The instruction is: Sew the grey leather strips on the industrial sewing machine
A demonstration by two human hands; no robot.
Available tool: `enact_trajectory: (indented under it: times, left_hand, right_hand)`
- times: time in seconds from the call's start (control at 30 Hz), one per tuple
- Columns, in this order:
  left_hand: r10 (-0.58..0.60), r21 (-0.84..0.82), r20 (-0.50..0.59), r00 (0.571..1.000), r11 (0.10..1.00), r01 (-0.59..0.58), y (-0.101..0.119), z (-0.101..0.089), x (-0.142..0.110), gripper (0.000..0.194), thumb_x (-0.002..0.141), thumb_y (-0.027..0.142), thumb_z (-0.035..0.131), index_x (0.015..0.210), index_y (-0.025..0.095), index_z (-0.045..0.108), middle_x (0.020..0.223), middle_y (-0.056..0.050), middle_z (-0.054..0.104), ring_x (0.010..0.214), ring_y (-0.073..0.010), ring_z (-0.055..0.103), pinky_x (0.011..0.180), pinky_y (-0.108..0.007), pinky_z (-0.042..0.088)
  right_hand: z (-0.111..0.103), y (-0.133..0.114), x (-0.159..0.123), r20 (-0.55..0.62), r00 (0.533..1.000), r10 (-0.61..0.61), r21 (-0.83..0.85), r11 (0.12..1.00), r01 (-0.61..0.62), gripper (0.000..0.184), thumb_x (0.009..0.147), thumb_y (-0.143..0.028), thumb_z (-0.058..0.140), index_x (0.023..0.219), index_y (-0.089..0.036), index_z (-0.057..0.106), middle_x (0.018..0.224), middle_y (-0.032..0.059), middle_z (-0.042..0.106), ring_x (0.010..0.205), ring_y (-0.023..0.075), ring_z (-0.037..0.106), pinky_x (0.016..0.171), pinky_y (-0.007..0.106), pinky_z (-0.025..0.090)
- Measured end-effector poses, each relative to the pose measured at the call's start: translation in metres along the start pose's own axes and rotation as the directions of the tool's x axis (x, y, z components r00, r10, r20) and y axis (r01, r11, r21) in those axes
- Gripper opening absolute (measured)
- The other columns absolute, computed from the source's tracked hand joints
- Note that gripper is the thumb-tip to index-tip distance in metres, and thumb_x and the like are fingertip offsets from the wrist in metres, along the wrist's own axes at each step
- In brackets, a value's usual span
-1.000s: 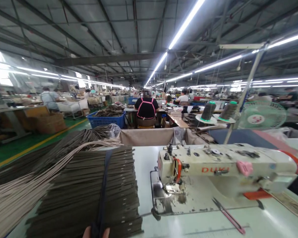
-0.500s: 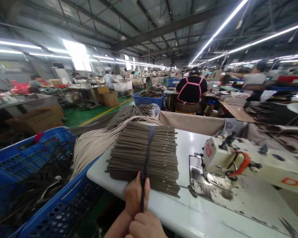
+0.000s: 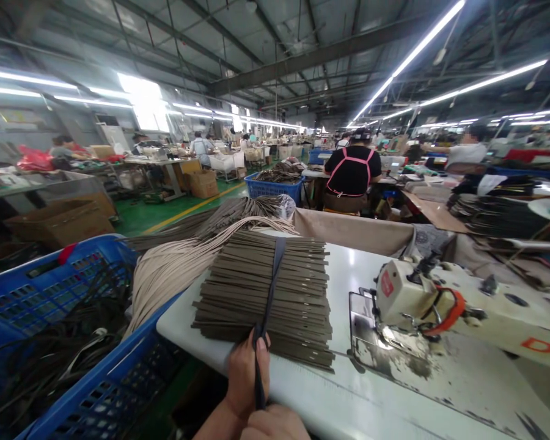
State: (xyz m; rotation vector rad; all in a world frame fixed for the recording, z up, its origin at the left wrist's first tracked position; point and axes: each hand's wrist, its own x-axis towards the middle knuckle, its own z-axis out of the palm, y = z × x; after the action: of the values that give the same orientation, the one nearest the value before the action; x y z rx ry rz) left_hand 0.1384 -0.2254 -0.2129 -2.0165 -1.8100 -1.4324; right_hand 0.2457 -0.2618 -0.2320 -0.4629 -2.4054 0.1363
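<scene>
A wide bundle of thin grey-brown strips (image 3: 238, 275) lies on the white table top. A dark strap (image 3: 272, 287) runs across the middle of the bundle toward me. My left hand (image 3: 247, 373) grips this strap at the bundle's near edge, thumb and fingers pressed together on it. Lower down, my right hand (image 3: 275, 423) is closed around the strap's tail at the bottom of the view; its fingertips are partly out of sight.
A sewing machine (image 3: 421, 305) stands on the table to the right, with small scissors (image 3: 531, 426) near it. Pale cords (image 3: 169, 275) spill beside a blue basket (image 3: 73, 263) of dark strips on the left. A co-worker (image 3: 352, 165) sits ahead, facing away.
Both hands have moved slightly down and left, drawing the strap's tail with them. A blurred hand at the left edge has nearly left the view. The bundle stays in place.
</scene>
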Motion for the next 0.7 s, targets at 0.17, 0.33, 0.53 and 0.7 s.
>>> enact_trajectory:
  times: [0.17, 0.33, 0.53, 0.7]
  left_hand:
    - [-0.024, 0.008, -0.018, 1.000, 1.000, 0.024, -0.004, 0.005, -0.003, 0.040, 0.108, 0.029, 0.027, 0.091, 0.020, 0.062, 0.072, -0.005, 0.071, 0.061, -0.0194, 0.069, 0.059, -0.030, 0.050]
    - [-0.017, -0.010, -0.050, 0.999, 1.000, 0.017, 0.002, 0.001, -0.004, 0.033, 0.106, 0.024, 0.031, 0.095, 0.019, 0.062, 0.079, -0.006, 0.072, 0.069, -0.0226, 0.072, 0.064, -0.033, 0.052]
    - [-0.043, -0.045, -0.007, 0.999, 0.998, 0.042, 0.002, -0.002, -0.002, 0.031, 0.105, 0.023, 0.031, 0.094, 0.020, 0.060, 0.076, -0.005, 0.069, 0.068, -0.0219, 0.070, 0.064, -0.033, 0.051]
    - [-0.095, -0.080, 0.035, 0.995, 0.992, 0.098, 0.000, -0.004, -0.008, 0.030, 0.104, 0.024, 0.030, 0.093, 0.020, 0.058, 0.078, -0.008, 0.069, 0.072, -0.0243, 0.070, 0.066, -0.035, 0.053]
  right_hand:
    - [-0.086, 0.012, 0.013, -0.139, 0.988, 0.067, 0.010, 0.998, -0.067, 0.019, 0.104, -0.032, 0.041, 0.098, -0.022, 0.056, 0.095, 0.0059, 0.065, 0.088, 0.0201, 0.064, 0.073, 0.030, 0.056]
    - [-0.124, 0.045, 0.007, -0.424, 0.771, 0.475, -0.148, 0.804, -0.577, 0.056, 0.096, -0.036, 0.064, 0.145, -0.019, 0.043, 0.149, 0.0205, 0.043, 0.139, 0.0377, 0.043, 0.111, 0.061, 0.045]
    - [-0.097, 0.079, -0.028, -0.198, 0.762, 0.617, -0.126, 0.755, -0.644, 0.123, 0.079, -0.024, 0.079, 0.165, -0.019, -0.007, 0.161, 0.0230, 0.029, 0.145, 0.0417, 0.038, 0.113, 0.061, 0.044]
    - [-0.089, 0.092, -0.029, -0.141, 0.790, 0.596, 0.011, 0.799, -0.601, 0.114, 0.086, -0.020, 0.068, 0.164, -0.017, -0.016, 0.160, 0.0237, 0.032, 0.146, 0.0369, 0.040, 0.117, 0.057, 0.042]
